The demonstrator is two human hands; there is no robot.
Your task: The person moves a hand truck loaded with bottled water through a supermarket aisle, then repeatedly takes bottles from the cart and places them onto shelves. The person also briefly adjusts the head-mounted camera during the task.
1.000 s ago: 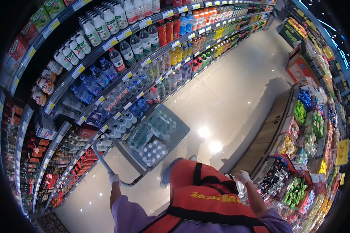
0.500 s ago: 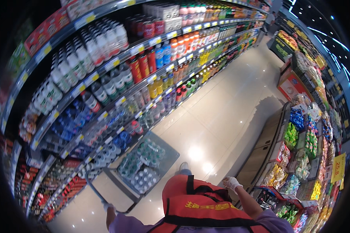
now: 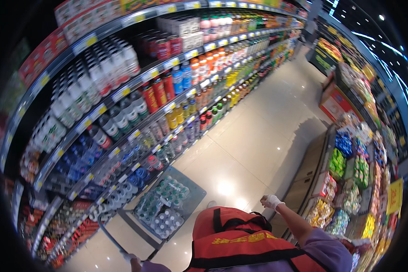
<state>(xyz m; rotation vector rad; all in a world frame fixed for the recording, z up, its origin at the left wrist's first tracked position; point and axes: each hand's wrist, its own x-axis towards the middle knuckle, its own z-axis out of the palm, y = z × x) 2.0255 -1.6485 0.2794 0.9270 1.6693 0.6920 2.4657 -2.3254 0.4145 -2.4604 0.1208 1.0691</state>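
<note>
Near the lower edge my left hand [image 3: 134, 262], in a white glove, is closed round the curved bar handle [image 3: 115, 240] of a flat platform trolley [image 3: 192, 185]. Two shrink-wrapped packs lie on its deck: clear bottles with green caps [image 3: 170, 191] at the far end and white-capped bottles [image 3: 167, 223] nearer to me. Held out in front of my body on the right is my right hand [image 3: 271, 202], also white-gloved. Its fingers are curled in, and I see nothing held in them. A red apron [image 3: 240, 233] with yellow lettering covers my front.
Tall drink shelves [image 3: 149, 72] with rows of bottles and cans run along the left, close beside the trolley. On the right stands a wooden display counter [image 3: 310, 158] heaped with bagged sweets [image 3: 337, 163]. Pale floor tiles [image 3: 249, 131] stretch between them. Far off, a blurred person [image 3: 309, 31] stands.
My left hand on the handle sits lower in view, and the trolley appears slightly lower and farther left. My right hand has risen a little. The shelves have shifted left in view.
</note>
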